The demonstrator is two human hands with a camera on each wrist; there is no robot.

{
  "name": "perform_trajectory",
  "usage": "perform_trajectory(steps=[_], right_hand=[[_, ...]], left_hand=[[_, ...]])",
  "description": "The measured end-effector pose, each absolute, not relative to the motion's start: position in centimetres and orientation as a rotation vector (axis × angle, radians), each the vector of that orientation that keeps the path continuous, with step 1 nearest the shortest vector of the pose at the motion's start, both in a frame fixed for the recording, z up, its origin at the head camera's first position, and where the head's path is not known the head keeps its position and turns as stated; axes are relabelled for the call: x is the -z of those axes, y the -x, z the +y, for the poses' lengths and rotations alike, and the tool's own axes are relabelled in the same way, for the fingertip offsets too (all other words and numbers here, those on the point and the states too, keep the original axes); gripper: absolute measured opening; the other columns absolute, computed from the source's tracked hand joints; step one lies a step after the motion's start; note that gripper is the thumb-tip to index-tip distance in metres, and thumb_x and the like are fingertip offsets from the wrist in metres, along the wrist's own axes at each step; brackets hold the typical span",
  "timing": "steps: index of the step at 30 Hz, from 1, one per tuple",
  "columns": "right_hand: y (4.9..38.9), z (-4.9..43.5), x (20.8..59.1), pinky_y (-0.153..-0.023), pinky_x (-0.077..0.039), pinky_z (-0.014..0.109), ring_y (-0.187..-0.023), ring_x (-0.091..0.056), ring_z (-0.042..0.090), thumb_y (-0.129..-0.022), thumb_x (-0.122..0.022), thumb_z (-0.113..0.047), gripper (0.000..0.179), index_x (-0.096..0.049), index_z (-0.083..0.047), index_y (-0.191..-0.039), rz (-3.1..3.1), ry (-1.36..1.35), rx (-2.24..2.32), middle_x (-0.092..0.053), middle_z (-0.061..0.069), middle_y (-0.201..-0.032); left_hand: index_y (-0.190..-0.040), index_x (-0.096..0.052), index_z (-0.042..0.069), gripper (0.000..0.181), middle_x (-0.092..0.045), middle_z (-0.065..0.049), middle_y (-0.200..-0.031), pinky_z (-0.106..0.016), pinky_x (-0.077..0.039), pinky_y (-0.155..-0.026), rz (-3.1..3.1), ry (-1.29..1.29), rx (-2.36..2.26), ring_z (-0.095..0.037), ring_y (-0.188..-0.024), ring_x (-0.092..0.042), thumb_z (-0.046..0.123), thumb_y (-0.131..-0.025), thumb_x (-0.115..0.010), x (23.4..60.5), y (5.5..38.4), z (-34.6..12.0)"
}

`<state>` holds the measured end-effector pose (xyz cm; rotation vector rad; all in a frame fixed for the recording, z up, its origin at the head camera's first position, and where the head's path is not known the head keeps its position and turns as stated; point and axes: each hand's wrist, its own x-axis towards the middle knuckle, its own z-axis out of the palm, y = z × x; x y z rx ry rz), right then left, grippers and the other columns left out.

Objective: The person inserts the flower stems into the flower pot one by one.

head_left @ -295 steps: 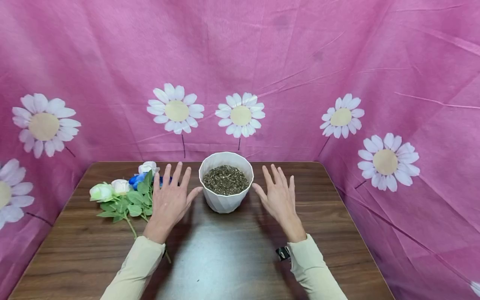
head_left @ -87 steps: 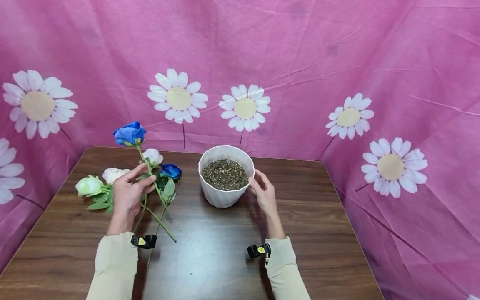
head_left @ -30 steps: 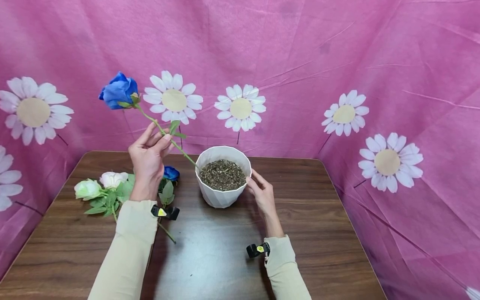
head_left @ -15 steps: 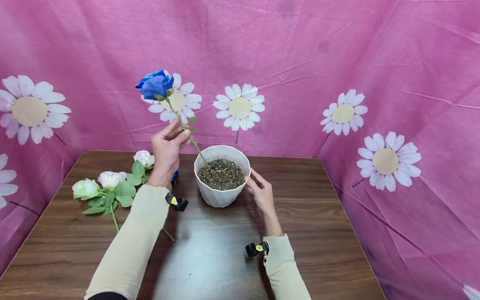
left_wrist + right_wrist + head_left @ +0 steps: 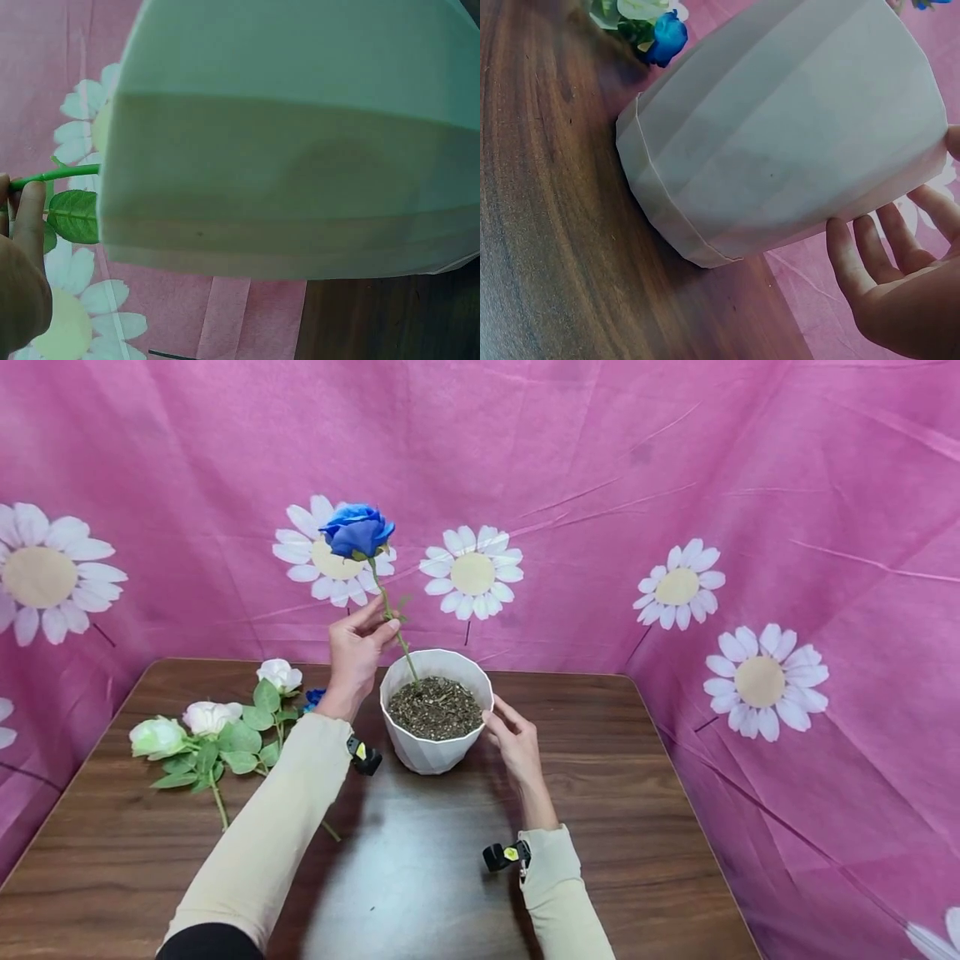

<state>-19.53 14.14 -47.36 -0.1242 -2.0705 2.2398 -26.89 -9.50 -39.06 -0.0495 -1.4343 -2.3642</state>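
A blue rose (image 5: 358, 531) stands nearly upright, its green stem (image 5: 71, 172) pinched between the thumb and fingers of my left hand (image 5: 354, 662). The stem's lower end meets the dark soil (image 5: 442, 714) near the back left of a white faceted flowerpot (image 5: 429, 755). Whether it has sunk into the soil is hard to tell. My right hand (image 5: 516, 750) holds the pot's right side, thumb at the rim and fingers (image 5: 847, 255) against the outer wall. The pot hides part of the stem in the left wrist view.
Left of the pot, a white rose (image 5: 280, 675), a pale pink rose (image 5: 212, 717) and a greenish-white rose (image 5: 157, 737) lie on the wooden table (image 5: 615, 827). Another blue rose (image 5: 314, 697) is partly hidden by my left arm. A pink daisy-print cloth (image 5: 570, 452) surrounds the table.
My left hand has moved right with the blue rose, which tilted left earlier and is now nearly upright, its stem end lower inside the pot. The right hand stays at the pot's side.
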Motion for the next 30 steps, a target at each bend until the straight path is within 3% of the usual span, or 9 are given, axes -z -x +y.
perform_trajectory(steps=[11, 18, 23, 30], right_hand=[[19.4, 14.2, 47.6, -0.087, -0.06, 0.037, -0.098, -0.067, 0.015, -0.097, -0.066, -0.009, 0.043, -0.06, 0.0, -0.138, -2.114, 0.117, -2.216, -0.063, 0.024, -0.131], [19.3, 14.1, 47.4, -0.088, -0.06, 0.036, -0.101, -0.067, 0.019, -0.097, -0.066, -0.008, 0.042, -0.06, 0.001, -0.139, -2.104, 0.111, -2.226, -0.062, 0.025, -0.132], [19.5, 14.0, 47.5, -0.091, -0.059, 0.041, -0.103, -0.067, 0.023, -0.097, -0.065, -0.006, 0.042, -0.06, 0.002, -0.138, -2.099, 0.113, -2.226, -0.062, 0.025, -0.132], [19.4, 14.0, 47.5, -0.091, -0.059, 0.041, -0.1, -0.067, 0.02, -0.097, -0.065, -0.005, 0.042, -0.059, 0.003, -0.138, -2.083, 0.106, -2.233, -0.061, 0.027, -0.132]], left_hand=[[-0.133, -0.059, -0.007, 0.05, -0.077, -0.006, -0.088, -0.031, -0.062, -0.074, -1.509, 0.029, 2.338, -0.006, -0.074, -0.072, -0.022, -0.086, -0.066, 39.9, 28.2, -8.5], [-0.128, -0.062, -0.011, 0.045, -0.064, -0.034, -0.116, -0.02, -0.06, -0.078, -1.653, 0.023, 2.214, -0.001, -0.079, -0.068, -0.021, -0.085, -0.068, 40.5, 28.8, -8.1], [-0.126, -0.066, -0.008, 0.039, -0.065, -0.032, -0.119, -0.014, -0.057, -0.077, -1.814, 0.092, 2.085, 0.002, -0.083, -0.066, -0.013, -0.087, -0.072, 40.9, 28.9, -7.9], [-0.118, -0.071, -0.006, 0.029, -0.071, -0.03, -0.106, -0.02, -0.061, -0.071, -1.889, 0.096, 2.022, 0.0, -0.073, -0.067, 0.003, -0.09, -0.076, 40.9, 28.9, -7.7]])
